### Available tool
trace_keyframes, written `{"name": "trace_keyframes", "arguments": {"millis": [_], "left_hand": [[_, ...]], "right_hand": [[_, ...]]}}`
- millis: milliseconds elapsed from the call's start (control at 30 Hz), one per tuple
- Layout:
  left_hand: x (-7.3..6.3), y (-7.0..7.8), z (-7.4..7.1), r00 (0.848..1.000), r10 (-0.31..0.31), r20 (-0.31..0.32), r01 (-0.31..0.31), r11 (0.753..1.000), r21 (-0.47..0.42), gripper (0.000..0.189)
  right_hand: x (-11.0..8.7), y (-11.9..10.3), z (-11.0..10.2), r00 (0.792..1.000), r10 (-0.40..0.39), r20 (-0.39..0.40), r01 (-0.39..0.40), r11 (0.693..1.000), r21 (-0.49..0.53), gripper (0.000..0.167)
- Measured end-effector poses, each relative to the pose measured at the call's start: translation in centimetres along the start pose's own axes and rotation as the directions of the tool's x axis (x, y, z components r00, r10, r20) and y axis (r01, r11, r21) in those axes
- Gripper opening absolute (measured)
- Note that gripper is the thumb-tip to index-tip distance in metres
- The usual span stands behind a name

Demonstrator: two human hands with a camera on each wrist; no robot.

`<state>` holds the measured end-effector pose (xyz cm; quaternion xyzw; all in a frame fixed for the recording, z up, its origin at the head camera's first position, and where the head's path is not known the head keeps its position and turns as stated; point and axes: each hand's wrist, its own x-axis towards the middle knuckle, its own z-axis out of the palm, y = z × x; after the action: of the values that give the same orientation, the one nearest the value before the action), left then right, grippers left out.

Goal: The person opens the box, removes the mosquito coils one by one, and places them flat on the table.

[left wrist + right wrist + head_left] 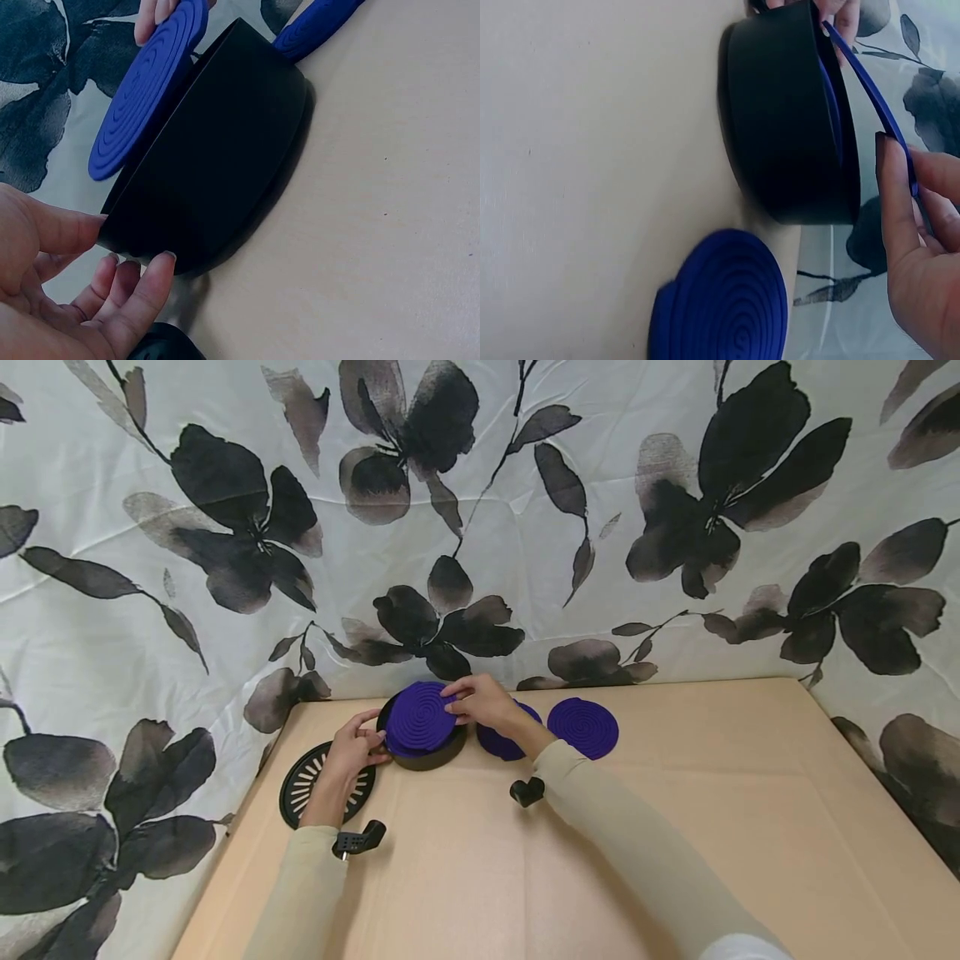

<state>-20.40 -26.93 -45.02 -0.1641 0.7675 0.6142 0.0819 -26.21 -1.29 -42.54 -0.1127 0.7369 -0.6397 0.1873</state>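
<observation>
My right hand (491,706) pinches the edge of a purple-blue coaster (416,718) with spiral grooves. The coaster is tilted over the mouth of a round black container (217,142). In the right wrist view, another blue coaster (829,94) shows inside that container. At the container's left side, my left hand (351,752) holds the wall, thumb at the rim and fingers lower down, as the left wrist view (75,277) shows. Two more spiral coasters lie to the right on the table, one (495,743) partly behind my right wrist, the other (583,728) in full sight.
A black round slotted disc (362,793) lies left of the container, partly under my left forearm. The light wooden table (465,877) ends at a floral cloth (525,552) hanging behind it. Dark wrist cameras (527,792) sit on both wrists.
</observation>
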Motion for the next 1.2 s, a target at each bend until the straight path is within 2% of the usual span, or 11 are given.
{"name": "trace_keyframes", "arguments": {"millis": [300, 700, 1200], "left_hand": [[-0.4, -0.3, -0.4, 1.000, 0.019, 0.014, -0.019, 1.000, 0.003, 0.056], [-0.9, -0.7, -0.9, 0.999, 0.038, 0.033, -0.039, 0.999, 0.008, 0.055], [-0.9, -0.7, -1.7, 0.998, 0.022, 0.065, -0.024, 0.999, 0.022, 0.056]], "right_hand": [[-1.9, 0.1, -1.7, 1.000, -0.025, 0.010, 0.025, 1.000, 0.006, 0.027], [-4.7, 0.4, -4.5, 0.998, -0.014, -0.062, 0.015, 1.000, 0.021, 0.031], [-7.6, 0.6, -6.8, 0.994, 0.009, -0.112, -0.007, 1.000, 0.013, 0.035]]}}
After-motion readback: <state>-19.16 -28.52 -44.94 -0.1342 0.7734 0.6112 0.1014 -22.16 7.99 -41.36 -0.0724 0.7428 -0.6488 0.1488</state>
